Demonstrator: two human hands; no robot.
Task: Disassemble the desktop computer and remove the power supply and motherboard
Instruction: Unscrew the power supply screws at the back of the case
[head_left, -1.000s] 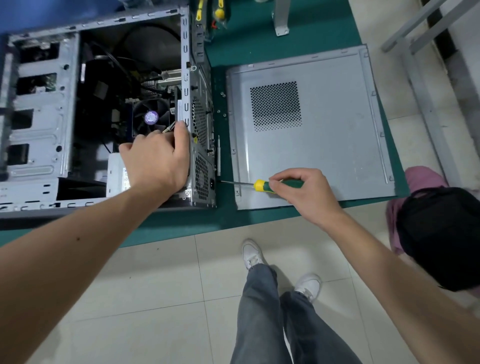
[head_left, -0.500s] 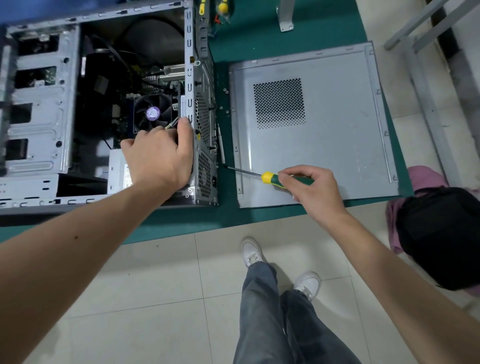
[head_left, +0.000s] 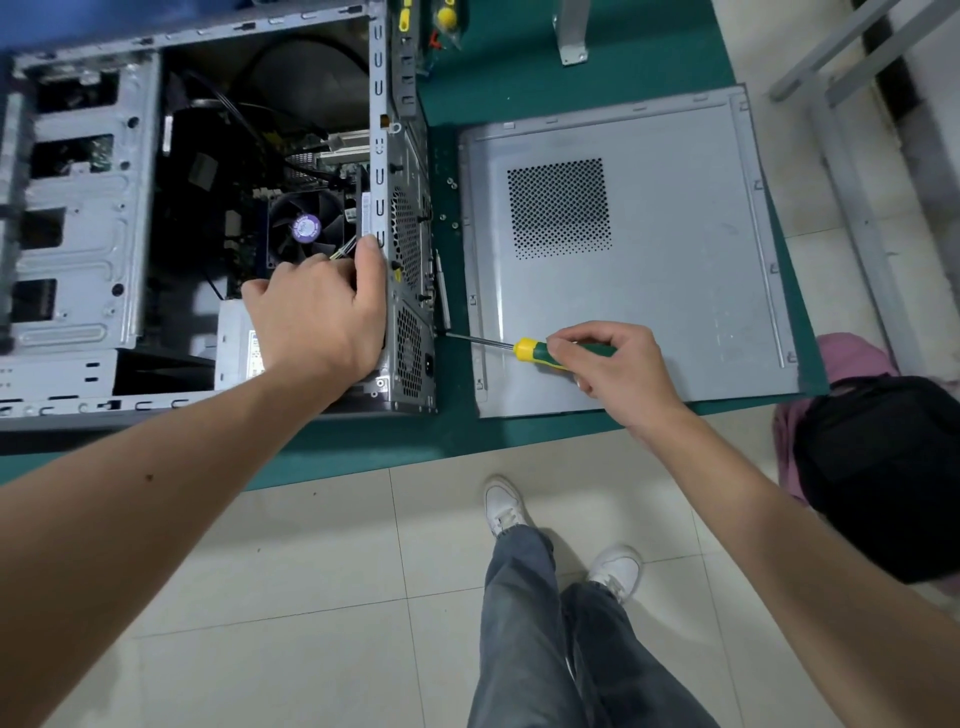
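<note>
Open grey steel computer case (head_left: 78, 218) lies on green table mat (head_left: 519, 73); detached grey perforated side panel (head_left: 675, 249) beside it. Silver power supply box (head_left: 234, 348) in case's near corner. Left hand (head_left: 317, 312) grips case rear frame, fingers curled over edge. Right hand (head_left: 613, 369) pinches green-yellow-handled screwdriver (head_left: 530, 351), tip at rear panel.

My one camera sits on my head, looking steeply forward and down, close over the green surface (head_left: 519, 431) and the floor (head_left: 311, 571).
</note>
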